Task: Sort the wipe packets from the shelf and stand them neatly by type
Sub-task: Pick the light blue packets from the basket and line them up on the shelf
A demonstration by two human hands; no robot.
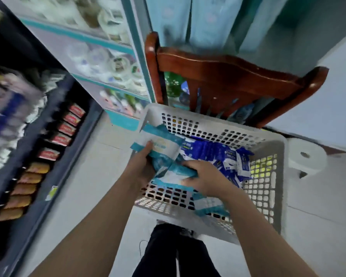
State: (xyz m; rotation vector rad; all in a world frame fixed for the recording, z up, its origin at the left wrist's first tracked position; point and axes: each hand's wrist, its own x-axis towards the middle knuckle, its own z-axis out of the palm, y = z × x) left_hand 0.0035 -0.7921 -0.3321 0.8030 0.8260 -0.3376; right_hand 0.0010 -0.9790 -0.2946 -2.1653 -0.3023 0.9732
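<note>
Step in hand: sorting inside white basket (276, 144), which looks set on seat of wooden chair (228, 76), dark shelf (54, 176) just to the left. Left hand (143, 162) grip closed round a bundle of teal packets (162, 144), thumb on top, at basket's left side. Right hand (204, 172) grip curled over a teal band at bundle's lower end, holding it. Blue packets (208, 148) lie in a loose heap in basket's right half, touching the teal ones. More teal pkts under right forearm. Judged early/mid: types roughly split, nothing standing yet. Next prob needs squaring the teal bundle, then standing it upright against basket wall w/o dragging blue ones along
</note>
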